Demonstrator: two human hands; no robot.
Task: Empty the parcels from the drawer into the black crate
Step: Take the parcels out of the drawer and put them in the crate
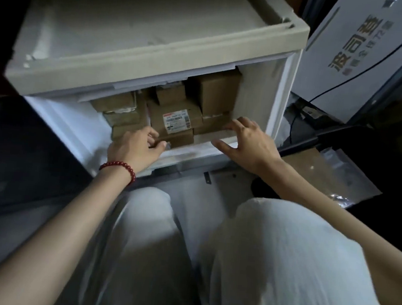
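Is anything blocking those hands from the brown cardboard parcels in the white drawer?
Nothing visible does. The left hand pinches the labelled brown cardboard parcel; the right hand reaches into the white drawer, fingers spread.

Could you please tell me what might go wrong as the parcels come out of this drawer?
1. The left hand holds only a corner of the labelled parcel; it could slip.
2. A small box seems to rest on that parcel's back and may topple when it is pulled.
3. The tall box sits close under the cabinet's top and might catch.
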